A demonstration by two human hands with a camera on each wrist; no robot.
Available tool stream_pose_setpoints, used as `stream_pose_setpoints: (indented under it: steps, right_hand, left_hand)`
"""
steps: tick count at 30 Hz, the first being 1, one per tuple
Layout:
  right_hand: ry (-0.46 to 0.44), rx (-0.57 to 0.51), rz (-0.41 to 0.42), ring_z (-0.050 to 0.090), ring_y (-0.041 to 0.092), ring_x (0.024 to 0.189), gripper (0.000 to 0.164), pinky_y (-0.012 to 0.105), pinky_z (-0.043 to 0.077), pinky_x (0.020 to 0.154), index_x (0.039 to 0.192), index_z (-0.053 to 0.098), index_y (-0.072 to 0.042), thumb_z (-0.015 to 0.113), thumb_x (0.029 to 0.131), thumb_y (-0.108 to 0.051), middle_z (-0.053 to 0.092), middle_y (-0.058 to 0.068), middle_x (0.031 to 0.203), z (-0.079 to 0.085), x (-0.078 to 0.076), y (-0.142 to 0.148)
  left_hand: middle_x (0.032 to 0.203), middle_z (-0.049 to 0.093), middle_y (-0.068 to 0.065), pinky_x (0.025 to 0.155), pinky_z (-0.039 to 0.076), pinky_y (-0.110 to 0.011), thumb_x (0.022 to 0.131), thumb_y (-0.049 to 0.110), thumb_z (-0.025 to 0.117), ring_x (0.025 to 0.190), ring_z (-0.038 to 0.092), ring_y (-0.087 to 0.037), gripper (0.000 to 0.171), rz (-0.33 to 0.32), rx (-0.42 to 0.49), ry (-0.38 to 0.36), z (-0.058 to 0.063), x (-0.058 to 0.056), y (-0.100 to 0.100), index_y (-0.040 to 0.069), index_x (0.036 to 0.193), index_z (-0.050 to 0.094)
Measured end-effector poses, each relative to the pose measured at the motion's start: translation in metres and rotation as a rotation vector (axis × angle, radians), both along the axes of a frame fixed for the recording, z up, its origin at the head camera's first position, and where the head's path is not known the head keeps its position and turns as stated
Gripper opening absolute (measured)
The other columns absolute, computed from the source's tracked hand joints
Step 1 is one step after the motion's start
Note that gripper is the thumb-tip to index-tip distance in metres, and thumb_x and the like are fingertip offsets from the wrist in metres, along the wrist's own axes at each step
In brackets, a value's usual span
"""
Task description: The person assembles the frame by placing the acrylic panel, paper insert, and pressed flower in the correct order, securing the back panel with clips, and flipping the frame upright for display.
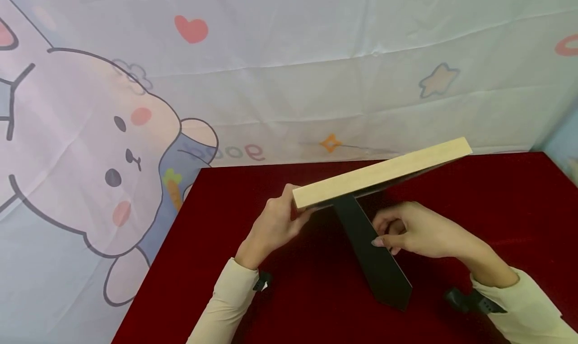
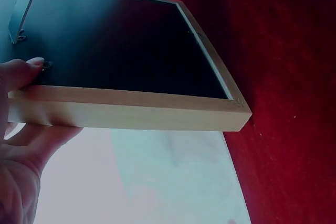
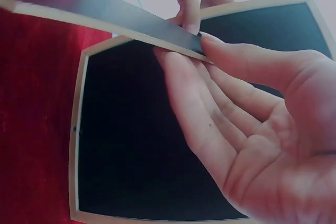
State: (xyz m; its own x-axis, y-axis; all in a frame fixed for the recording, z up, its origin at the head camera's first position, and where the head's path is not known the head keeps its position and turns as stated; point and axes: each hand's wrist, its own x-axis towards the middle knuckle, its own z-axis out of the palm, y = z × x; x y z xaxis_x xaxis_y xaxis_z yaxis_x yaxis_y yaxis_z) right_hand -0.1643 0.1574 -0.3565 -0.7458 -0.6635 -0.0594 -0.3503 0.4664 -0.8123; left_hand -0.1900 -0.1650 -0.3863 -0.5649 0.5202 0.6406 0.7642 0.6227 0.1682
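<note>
A picture frame point(image 1: 384, 172) with a pale wooden edge is held tilted above the red table, its black back point(image 3: 126, 140) facing down toward me. My left hand point(image 1: 275, 221) grips the frame's left end, thumb on the black back and fingers on the other side. From the back a black easel stand point(image 1: 372, 256) swings out and slants down toward me. My right hand point(image 1: 422, 231) pinches the stand's right edge between thumb and fingers, as the right wrist view also shows. The frame's front face is hidden in all views.
A red cloth point(image 1: 307, 284) covers the table. Behind it hangs a pale printed curtain point(image 1: 289, 83) with a cartoon rabbit, a heart and stars. Dark wrist straps point(image 1: 471, 301) sit at both sleeves.
</note>
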Motion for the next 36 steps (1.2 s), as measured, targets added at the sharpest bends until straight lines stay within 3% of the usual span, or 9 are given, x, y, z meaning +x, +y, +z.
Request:
stream_pose_setpoints:
  steps: [6,12,16,19,21,23,28,32,36]
  right_hand:
    - [-0.032,0.001,0.011,0.074,0.015,0.076,0.015,0.032,0.064,0.069,0.103,0.072,-0.009,0.076,0.097,-0.021,0.072,0.003,0.094,-0.002,-0.001,0.002]
    - [0.054,0.059,0.015,0.074,0.007,0.089,0.025,0.027,0.062,0.076,0.119,0.074,-0.012,0.071,0.101,-0.030,0.077,-0.003,0.108,0.012,0.005,0.014]
    - [0.236,0.119,-0.137,0.072,-0.001,0.099,0.026,0.022,0.060,0.081,0.124,0.073,-0.021,0.070,0.103,-0.035,0.077,-0.008,0.118,0.033,0.018,0.036]
    - [0.274,0.087,-0.314,0.070,-0.007,0.104,0.030,0.015,0.058,0.082,0.133,0.068,-0.022,0.068,0.104,-0.032,0.075,-0.005,0.126,0.047,0.030,0.054]
    - [0.248,-0.012,-0.379,0.069,-0.007,0.110,0.036,0.010,0.055,0.085,0.144,0.061,-0.020,0.060,0.109,-0.026,0.072,-0.004,0.135,0.049,0.035,0.066]
    - [0.148,-0.236,-0.348,0.070,-0.001,0.119,0.042,0.012,0.056,0.090,0.155,0.050,-0.013,0.047,0.114,-0.018,0.067,-0.002,0.145,0.045,0.034,0.079]
    - [-0.232,-0.813,-0.054,0.060,0.029,0.142,0.052,0.035,0.058,0.107,0.166,0.024,-0.003,0.013,0.117,-0.015,0.048,0.010,0.164,0.034,0.021,0.098]
    - [-0.361,-0.924,0.012,0.056,0.033,0.145,0.056,0.041,0.056,0.110,0.166,0.025,-0.004,0.008,0.117,-0.024,0.043,0.012,0.167,0.038,0.010,0.102]
    - [-0.448,-0.939,0.004,0.059,0.030,0.142,0.056,0.043,0.057,0.109,0.162,0.039,-0.008,0.010,0.117,-0.027,0.050,0.009,0.162,0.048,-0.006,0.105]
  left_hand:
    - [0.086,0.073,-0.012,0.059,0.060,-0.026,0.081,0.004,0.089,0.061,0.066,-0.017,0.055,-0.012,0.015,-0.073,0.002,0.001,-0.001,0.005,0.113,0.044]
    - [0.094,0.075,-0.008,0.069,0.054,-0.025,0.083,0.009,0.089,0.075,0.065,-0.015,0.049,-0.013,0.040,-0.264,0.004,-0.003,-0.007,0.009,0.111,0.049]
    - [0.108,0.076,-0.004,0.090,0.061,-0.035,0.085,0.020,0.090,0.100,0.074,-0.017,0.046,0.033,0.015,-0.436,0.002,-0.009,-0.014,0.012,0.117,0.058]
    - [0.114,0.076,-0.001,0.100,0.060,-0.040,0.086,0.026,0.089,0.112,0.073,-0.019,0.043,0.099,-0.050,-0.513,-0.001,-0.014,-0.020,0.014,0.120,0.066]
    - [0.112,0.076,0.001,0.099,0.060,-0.039,0.088,0.026,0.088,0.110,0.073,-0.018,0.036,0.128,-0.100,-0.524,-0.004,-0.016,-0.023,0.014,0.117,0.070]
    - [0.110,0.078,0.001,0.094,0.061,-0.035,0.090,0.025,0.086,0.102,0.073,-0.014,0.029,0.135,-0.148,-0.493,-0.007,-0.018,-0.024,0.015,0.114,0.074]
    - [0.098,0.081,0.002,0.069,0.051,-0.022,0.092,0.020,0.083,0.068,0.053,-0.006,0.016,0.084,-0.192,-0.376,-0.013,-0.018,-0.026,0.017,0.107,0.078]
    - [0.087,0.078,0.007,0.061,0.040,-0.017,0.092,0.013,0.081,0.062,0.038,-0.002,0.008,0.048,-0.210,-0.325,-0.012,-0.013,-0.024,0.019,0.098,0.077]
    - [0.087,0.079,0.004,0.063,0.048,-0.015,0.090,0.011,0.082,0.066,0.057,-0.001,0.019,0.045,-0.211,-0.290,-0.010,0.001,-0.018,0.013,0.108,0.078]
